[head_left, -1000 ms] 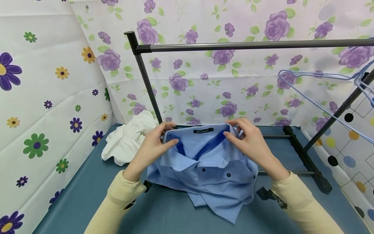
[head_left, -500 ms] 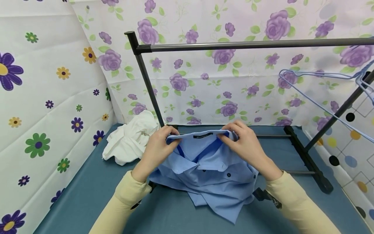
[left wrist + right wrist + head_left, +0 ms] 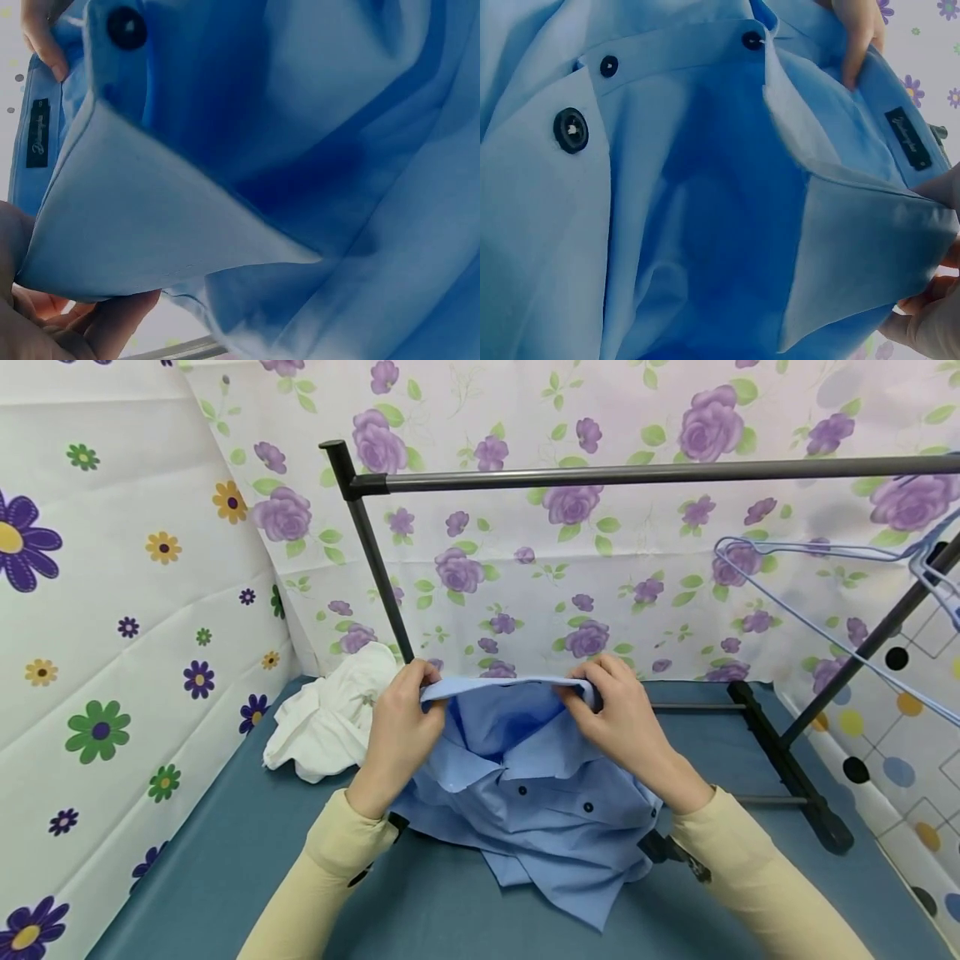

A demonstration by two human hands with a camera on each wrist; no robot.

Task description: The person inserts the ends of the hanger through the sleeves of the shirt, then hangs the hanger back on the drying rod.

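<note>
A blue button-up shirt (image 3: pixel 517 810) lies bunched on the table, its collar lifted toward the back. My left hand (image 3: pixel 405 727) pinches the left end of the collar between thumb and fingers. At the collar's right end my right hand (image 3: pixel 618 718) has the same kind of pinch. The collar band stretches between both hands. Both wrist views show the black neck label (image 3: pixel 37 133) inside the band and a pointed collar tip hanging down. Dark buttons (image 3: pixel 571 130) run along the placket, and the shirt's neck gapes open below the collar.
A crumpled white cloth (image 3: pixel 330 718) sits on the table left of the shirt. Behind stands a dark metal clothes rack (image 3: pixel 637 475), its base at the right. Blue hangers (image 3: pixel 825 553) hang on its right side. Flowered sheets (image 3: pixel 480 577) enclose the back and left.
Both hands keep hold of the collar and have drawn slightly closer together. The collar band dipped, then rose and tipped over, so the neck label no longer shows in the head view.
</note>
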